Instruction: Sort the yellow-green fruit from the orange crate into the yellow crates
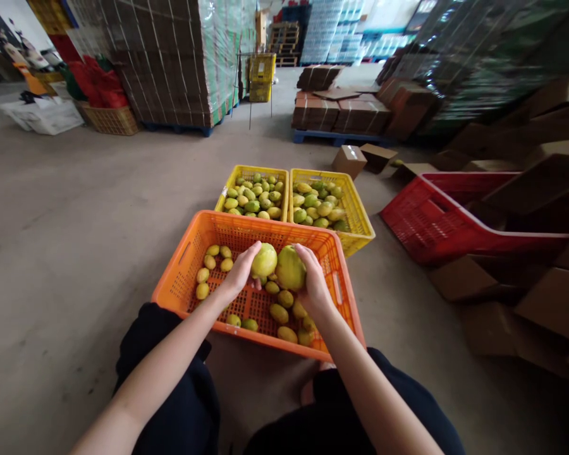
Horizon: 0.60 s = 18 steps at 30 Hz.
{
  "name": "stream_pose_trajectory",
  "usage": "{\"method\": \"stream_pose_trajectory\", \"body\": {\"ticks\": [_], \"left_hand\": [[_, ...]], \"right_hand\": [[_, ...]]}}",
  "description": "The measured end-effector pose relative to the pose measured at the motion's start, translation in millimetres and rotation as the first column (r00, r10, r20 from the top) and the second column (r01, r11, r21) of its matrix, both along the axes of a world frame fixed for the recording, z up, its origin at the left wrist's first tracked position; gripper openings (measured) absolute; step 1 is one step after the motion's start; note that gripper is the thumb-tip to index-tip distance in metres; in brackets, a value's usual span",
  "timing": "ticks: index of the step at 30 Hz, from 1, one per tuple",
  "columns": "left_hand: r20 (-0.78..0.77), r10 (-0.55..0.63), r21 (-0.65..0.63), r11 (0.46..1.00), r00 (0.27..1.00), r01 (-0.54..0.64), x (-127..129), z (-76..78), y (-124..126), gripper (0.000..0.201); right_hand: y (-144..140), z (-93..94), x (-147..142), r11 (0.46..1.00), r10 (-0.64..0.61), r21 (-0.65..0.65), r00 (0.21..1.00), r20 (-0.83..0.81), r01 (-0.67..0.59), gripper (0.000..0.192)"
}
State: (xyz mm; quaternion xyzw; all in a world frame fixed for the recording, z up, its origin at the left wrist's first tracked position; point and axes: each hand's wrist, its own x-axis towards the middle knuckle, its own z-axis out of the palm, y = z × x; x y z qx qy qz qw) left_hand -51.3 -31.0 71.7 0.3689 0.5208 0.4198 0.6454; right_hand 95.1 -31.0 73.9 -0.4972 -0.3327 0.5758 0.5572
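My left hand (239,273) grips a yellow-green round fruit (264,260) above the orange crate (180,281). My right hand (313,281) grips a second, slightly larger fruit (290,268) right beside it; the two fruits nearly touch. The orange crate sits on the floor between my knees and has several smaller yellow-green fruits (284,313) loose on its bottom. Beyond it stand two yellow crates, the left yellow crate (232,183) and the right yellow crate (358,212), both filled with several fruits.
A tilted red crate (427,221) lies at the right among cardboard boxes (545,297). Wrapped pallet stacks (171,63) stand at the back left, and a pallet of brown cartons (341,114) at the back centre. A woven basket (109,119) sits at the far left. Bare concrete floor (66,240) spreads to the left.
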Motion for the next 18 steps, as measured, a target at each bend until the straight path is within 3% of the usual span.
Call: {"method": "stream_pose_trajectory", "body": {"ticks": [6,18], "left_hand": [[0.005,-0.024,0.026,0.999,1.0,0.023,-3.0,-6.4,5.2,0.063],[-0.033,0.061,0.052,0.997,0.998,-0.059,-0.8,-10.1,5.3,0.056]], "right_hand": [[-7.4,19.0,0.2,0.992,0.106,-0.068,0.994,-0.038,-0.108,0.045],[-8.5,14.1,2.0,0.995,0.095,-0.021,0.992,0.084,-0.093,0.039]]}}
